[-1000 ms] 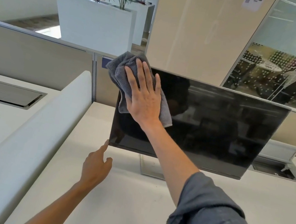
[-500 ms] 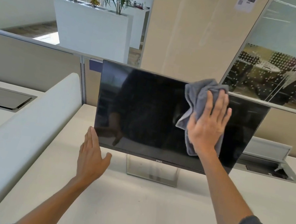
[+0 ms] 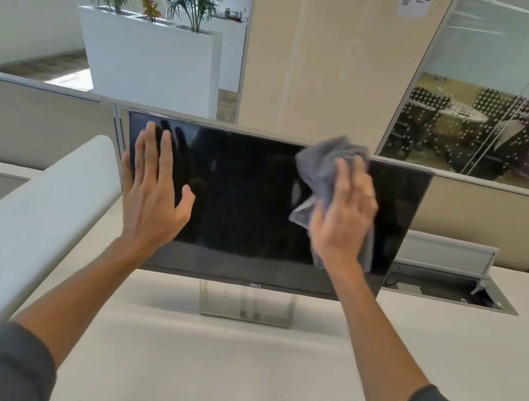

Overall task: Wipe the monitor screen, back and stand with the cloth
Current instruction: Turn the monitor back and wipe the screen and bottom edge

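A black flat monitor (image 3: 248, 204) stands on a silver stand (image 3: 246, 303) on the white desk (image 3: 227, 385), facing me. My right hand (image 3: 345, 220) presses a crumpled grey cloth (image 3: 324, 171) against the right part of the screen, near the top edge. My left hand (image 3: 153, 193) is raised at the screen's left edge, fingers spread, palm toward the glass; I cannot tell whether it touches it. The monitor's back is hidden.
A white padded divider (image 3: 19, 227) runs along the desk's left side. A beige partition (image 3: 495, 223) stands behind the monitor. An open cable hatch (image 3: 446, 291) lies at the right rear. A white planter (image 3: 150, 57) and a glass wall (image 3: 501, 99) stand beyond.
The cloth hand swept from the screen's upper left to its right side. My left hand rose from the desk beside the lower left corner up to the left edge of the screen.
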`<state>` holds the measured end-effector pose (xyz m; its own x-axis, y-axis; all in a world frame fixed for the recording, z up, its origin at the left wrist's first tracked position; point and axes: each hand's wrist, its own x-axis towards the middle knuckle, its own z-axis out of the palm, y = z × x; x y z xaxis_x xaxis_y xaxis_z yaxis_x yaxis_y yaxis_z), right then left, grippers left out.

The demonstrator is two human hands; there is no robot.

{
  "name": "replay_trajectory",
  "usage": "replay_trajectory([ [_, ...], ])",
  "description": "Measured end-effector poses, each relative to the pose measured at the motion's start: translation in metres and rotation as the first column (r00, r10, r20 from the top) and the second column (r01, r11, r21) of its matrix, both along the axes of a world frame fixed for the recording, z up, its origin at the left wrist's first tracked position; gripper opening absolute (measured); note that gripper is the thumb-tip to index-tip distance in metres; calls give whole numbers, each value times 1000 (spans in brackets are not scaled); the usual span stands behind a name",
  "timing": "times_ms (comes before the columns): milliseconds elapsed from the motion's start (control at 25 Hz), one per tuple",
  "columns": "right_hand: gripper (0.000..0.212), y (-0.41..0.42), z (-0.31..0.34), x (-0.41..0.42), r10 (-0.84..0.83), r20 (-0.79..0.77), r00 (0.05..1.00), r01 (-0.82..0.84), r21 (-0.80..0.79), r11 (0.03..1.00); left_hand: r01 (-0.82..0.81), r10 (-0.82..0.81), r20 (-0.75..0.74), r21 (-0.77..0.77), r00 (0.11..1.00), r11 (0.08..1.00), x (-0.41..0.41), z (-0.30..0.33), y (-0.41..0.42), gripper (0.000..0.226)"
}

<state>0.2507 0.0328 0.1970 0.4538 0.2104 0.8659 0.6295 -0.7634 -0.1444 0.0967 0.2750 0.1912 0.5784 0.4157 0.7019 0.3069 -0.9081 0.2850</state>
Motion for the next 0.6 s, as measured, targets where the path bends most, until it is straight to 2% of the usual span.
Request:
replay_trajectory([
  [120,64,51,6,-23,213,55,976,-188,-292,938,89,-84,-34,157,996,984,32,41,-1,75],
  [200,64,56,5,-19,233,37,972,-203,-368,907,154,-143,-84,151,986,976,48,54,3,69],
  [280,64,33,3,-4,150,27,988,-135,-305,943,204,-195,-81,121,977,971,56,56,9,59],
  [360,65,-5,-1,15,18,-9,1000,-19,-154,988,228,-224,-39,134,974,964,56,53,12,50],
  [480,67,-61,2,42,-95,-155,983,109,80,991,253,-256,9,124,967,959,59,51,11,44],
  [600,67,-83,-7,54,-85,-129,988,84,-14,996,266,-269,4,131,963,955,61,50,12,45],
])
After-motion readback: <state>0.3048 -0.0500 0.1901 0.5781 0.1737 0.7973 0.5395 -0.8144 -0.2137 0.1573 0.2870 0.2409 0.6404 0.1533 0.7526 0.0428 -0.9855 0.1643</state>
